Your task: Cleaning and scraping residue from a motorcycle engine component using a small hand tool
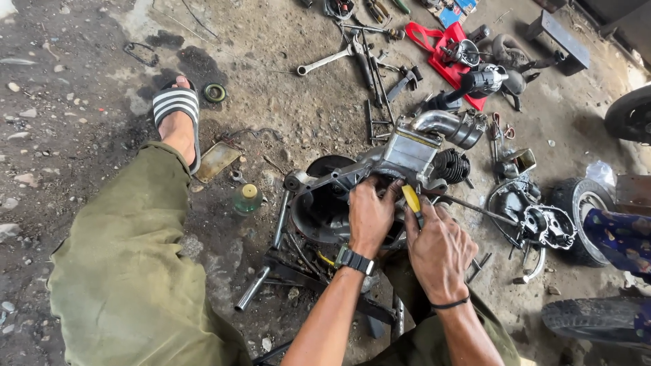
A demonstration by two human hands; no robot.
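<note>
Left hand [369, 215], a black watch at the wrist, presses down on a greasy grey metal scooter engine [380, 179] lying on the dirty concrete floor [81, 102], fingers curled against the casing by the silver finned cylinder block [410, 150]. Just beside it, the right hand [439, 249] is clenched around a yellow-handled tool [411, 199], its tip hidden at the engine. Nearby lie a small green bottle with a yellow cap [248, 198], a silver spanner [329, 61] and a red cloth bag [449, 49].
</note>
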